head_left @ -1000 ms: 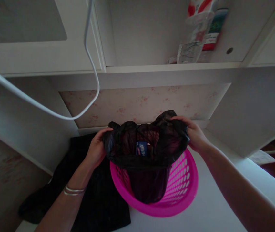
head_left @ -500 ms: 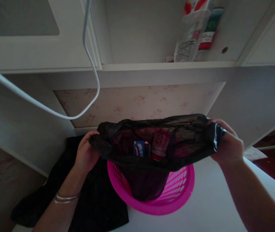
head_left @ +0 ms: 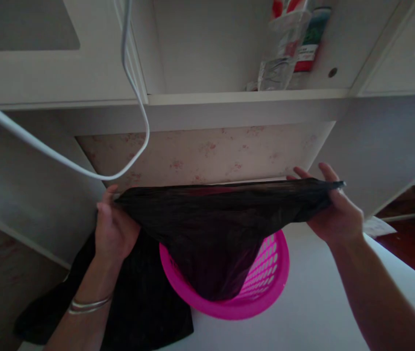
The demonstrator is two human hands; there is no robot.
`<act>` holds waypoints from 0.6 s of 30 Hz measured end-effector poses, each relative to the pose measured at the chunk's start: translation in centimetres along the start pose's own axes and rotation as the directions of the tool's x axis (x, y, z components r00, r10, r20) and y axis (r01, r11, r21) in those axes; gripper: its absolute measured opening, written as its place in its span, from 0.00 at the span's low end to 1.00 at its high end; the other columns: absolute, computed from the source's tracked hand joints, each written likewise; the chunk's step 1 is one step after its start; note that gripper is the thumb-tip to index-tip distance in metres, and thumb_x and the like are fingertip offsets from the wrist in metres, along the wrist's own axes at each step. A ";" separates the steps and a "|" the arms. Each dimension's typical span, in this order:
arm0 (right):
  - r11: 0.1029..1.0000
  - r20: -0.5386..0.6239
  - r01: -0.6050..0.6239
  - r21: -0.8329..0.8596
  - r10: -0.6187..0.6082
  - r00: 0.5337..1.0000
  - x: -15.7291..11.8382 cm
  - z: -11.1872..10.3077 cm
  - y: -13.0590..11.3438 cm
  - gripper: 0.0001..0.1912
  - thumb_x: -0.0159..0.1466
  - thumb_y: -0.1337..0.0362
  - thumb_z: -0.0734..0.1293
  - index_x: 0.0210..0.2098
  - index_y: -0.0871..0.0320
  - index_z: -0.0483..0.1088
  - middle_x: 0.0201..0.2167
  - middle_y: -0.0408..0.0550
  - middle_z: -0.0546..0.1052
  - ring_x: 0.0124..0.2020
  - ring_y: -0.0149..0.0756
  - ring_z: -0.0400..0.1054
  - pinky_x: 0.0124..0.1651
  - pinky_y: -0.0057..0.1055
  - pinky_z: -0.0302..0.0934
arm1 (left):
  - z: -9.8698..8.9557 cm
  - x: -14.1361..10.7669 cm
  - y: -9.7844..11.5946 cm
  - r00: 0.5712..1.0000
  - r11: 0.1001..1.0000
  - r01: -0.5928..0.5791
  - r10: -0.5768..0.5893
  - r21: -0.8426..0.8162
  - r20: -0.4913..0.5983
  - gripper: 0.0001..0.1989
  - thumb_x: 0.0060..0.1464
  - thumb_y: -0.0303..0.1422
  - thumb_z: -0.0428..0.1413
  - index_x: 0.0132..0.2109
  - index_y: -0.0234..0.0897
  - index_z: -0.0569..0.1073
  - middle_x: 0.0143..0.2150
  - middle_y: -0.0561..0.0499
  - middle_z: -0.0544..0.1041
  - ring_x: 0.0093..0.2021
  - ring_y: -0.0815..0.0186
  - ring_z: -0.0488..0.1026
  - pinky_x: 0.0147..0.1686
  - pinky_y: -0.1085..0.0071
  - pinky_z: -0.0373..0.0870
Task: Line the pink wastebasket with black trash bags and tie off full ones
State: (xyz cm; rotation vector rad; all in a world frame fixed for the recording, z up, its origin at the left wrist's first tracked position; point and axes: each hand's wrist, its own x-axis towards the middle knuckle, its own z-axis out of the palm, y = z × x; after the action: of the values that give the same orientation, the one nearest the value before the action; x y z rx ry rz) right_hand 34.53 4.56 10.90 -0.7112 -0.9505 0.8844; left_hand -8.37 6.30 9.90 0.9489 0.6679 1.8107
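Note:
A thin black plastic bag (head_left: 207, 229) is stretched wide between my two hands, its mouth pulled into a nearly straight line. My left hand (head_left: 115, 226) grips the bag's left corner. At the right corner, my right hand (head_left: 333, 214) holds the bag with some fingers spread behind it. The lower part of the bag hangs into a bright pink plastic basket (head_left: 229, 312) with a slotted wall. What lies inside the bag is hidden by its front side.
Black cloth (head_left: 149, 302) lies left of the basket on the white tabletop (head_left: 302, 312). A white cable (head_left: 65, 158) loops across the upper left. Above, an open cabinet shelf (head_left: 207, 98) holds a clear plastic container (head_left: 278, 53) and a green-and-red bottle (head_left: 310, 44).
My hands have moved apart, drawing the bag's mouth from open to nearly flat. The blue box and clear red-tinted item seen inside before are now covered.

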 end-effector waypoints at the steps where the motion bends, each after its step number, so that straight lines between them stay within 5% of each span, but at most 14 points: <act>1: 0.999 0.065 -0.039 -0.006 0.039 0.997 -0.4 0.0 0.4 0.36 0.53 0.44 0.78 0.60 0.35 0.71 0.60 0.42 0.79 0.62 0.46 0.73 0.56 0.47 0.74 | 0.1 -0.4 -0.3 1.000 1.000 0.017 -0.017 -0.023 0.014 0.34 0.37 0.58 0.73 0.51 0.56 0.77 0.51 0.58 0.83 0.55 0.57 0.78 0.49 0.63 0.79; 3: 0.990 0.196 -0.128 -0.054 0.136 0.971 -1.2 -0.2 1.4 0.45 0.48 0.39 0.79 0.64 0.37 0.69 0.64 0.47 0.76 0.65 0.51 0.70 0.59 0.51 0.71 | 0.1 -0.9 -1.1 0.996 0.996 0.093 -0.093 0.004 0.017 0.44 0.30 0.50 0.78 0.58 0.57 0.75 0.54 0.54 0.83 0.55 0.54 0.79 0.51 0.60 0.79; 5: 0.969 0.233 -0.217 -0.119 0.240 0.942 -1.5 -0.4 2.3 0.46 0.45 0.41 0.81 0.61 0.43 0.73 0.60 0.52 0.79 0.59 0.56 0.76 0.56 0.54 0.73 | 0.0 -1.0 -1.8 0.982 0.980 0.187 -0.185 0.068 -0.040 0.45 0.31 0.41 0.80 0.59 0.54 0.75 0.52 0.52 0.83 0.54 0.54 0.80 0.52 0.59 0.79; 8: 0.961 0.033 -0.246 -0.125 0.252 0.967 -1.0 -0.4 2.5 0.25 0.48 0.48 0.83 0.42 0.50 0.82 0.43 0.50 0.86 0.46 0.54 0.82 0.49 0.49 0.78 | -0.2 -0.1 -1.8 0.964 0.975 0.215 -0.201 0.063 -0.173 0.33 0.37 0.34 0.78 0.52 0.46 0.80 0.48 0.52 0.85 0.49 0.58 0.81 0.52 0.62 0.79; 10: 0.979 -0.094 -0.182 -0.091 0.174 0.980 -0.2 -0.4 1.9 0.17 0.51 0.49 0.82 0.35 0.48 0.82 0.38 0.45 0.86 0.46 0.52 0.81 0.49 0.46 0.78 | -0.5 0.8 -1.1 0.971 0.992 0.122 -0.113 0.029 -0.209 0.29 0.39 0.36 0.77 0.50 0.44 0.81 0.45 0.52 0.85 0.44 0.62 0.81 0.49 0.65 0.80; 14: 1.000 -0.135 -0.019 -0.022 0.016 0.991 0.3 -0.9 0.5 0.16 0.56 0.44 0.78 0.39 0.43 0.82 0.46 0.38 0.85 0.54 0.46 0.78 0.55 0.42 0.76 | -1.0 1.5 -0.2 0.983 0.999 -0.052 0.053 0.011 -0.178 0.23 0.42 0.42 0.76 0.46 0.47 0.82 0.40 0.56 0.84 0.41 0.66 0.80 0.46 0.69 0.81; 18: 0.996 0.095 -0.084 -0.029 0.086 0.992 -1.6 -2.4 1.1 0.38 0.49 0.35 0.78 0.57 0.39 0.77 0.59 0.41 0.79 0.58 0.51 0.76 0.54 0.49 0.76 | -1.6 -0.2 -1.6 0.999 0.999 0.043 -0.043 -0.003 -0.011 0.34 0.38 0.57 0.73 0.51 0.50 0.81 0.54 0.51 0.83 0.54 0.56 0.79 0.50 0.65 0.81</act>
State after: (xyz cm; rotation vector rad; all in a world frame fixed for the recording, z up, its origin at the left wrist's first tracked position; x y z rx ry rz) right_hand 35.83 3.39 8.41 -0.7397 -1.0245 0.9903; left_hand -8.86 6.73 7.78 0.9167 0.6874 1.7800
